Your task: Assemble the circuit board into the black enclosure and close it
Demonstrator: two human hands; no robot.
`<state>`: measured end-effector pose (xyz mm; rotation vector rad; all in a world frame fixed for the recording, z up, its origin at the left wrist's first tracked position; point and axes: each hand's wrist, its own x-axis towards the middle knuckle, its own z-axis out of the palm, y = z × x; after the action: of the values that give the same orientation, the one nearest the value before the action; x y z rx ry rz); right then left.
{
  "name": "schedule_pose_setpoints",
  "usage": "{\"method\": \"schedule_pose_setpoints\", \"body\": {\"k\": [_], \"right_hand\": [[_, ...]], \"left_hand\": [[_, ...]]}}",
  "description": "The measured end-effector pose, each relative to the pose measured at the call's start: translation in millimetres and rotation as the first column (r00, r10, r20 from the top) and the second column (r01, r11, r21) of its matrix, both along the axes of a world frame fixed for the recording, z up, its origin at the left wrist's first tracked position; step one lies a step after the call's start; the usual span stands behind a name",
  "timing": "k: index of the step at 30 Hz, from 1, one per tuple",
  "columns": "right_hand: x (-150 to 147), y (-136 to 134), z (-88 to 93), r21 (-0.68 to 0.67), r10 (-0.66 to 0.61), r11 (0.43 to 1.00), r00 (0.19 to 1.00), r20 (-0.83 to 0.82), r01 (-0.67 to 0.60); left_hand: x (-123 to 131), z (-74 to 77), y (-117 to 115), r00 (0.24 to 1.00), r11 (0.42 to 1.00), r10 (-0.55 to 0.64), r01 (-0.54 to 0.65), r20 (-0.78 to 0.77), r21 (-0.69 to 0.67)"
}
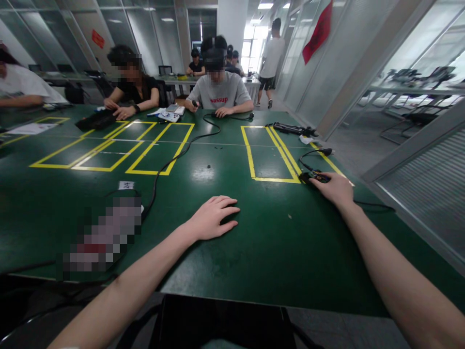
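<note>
My left hand [216,218] rests palm down on the green tabletop [250,257], fingers stretched and a little apart, holding nothing. Farther to the right, my right hand [336,188] has its thumb and fingers closed around a small dark object [315,175] with some coloured bits, near a corner of yellow tape. What exactly it is stays partly hidden by the fingers. A black cable with a plug [327,151] loops behind it, and another dark cord [376,206] runs out on the right side of my hand.
A blurred-out object [105,232] lies at the left, beside a white label [126,185]. One black cable [181,152] crosses the table. Yellow tape rectangles [147,172] mark the top. A folded black tripod-like item [294,129] lies far right. Several people sit opposite.
</note>
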<state>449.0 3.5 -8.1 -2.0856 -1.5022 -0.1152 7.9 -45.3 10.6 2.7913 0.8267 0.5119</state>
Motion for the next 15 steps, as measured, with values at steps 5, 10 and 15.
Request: {"method": "schedule_pose_setpoints", "body": {"k": [5,10,15], "right_hand": [[-60,-7,0.6,-0.008,0.122,0.992,0.992,-0.046,-0.122],[-148,-41,-1.9,0.075,0.588,0.809,0.799,-0.129,-0.583],[-208,-83,8.3,0.038,0.893,0.414,0.398,-0.208,-0.909]], "left_hand": [[1,-1.8,0,0.999,0.998,0.031,-0.032,0.01,0.054],[0,2.2,0,0.995,0.997,0.057,-0.062,0.084,0.053],[-3,10.6,-5,0.984,0.998,-0.058,0.058,0.166,0.007]]}}
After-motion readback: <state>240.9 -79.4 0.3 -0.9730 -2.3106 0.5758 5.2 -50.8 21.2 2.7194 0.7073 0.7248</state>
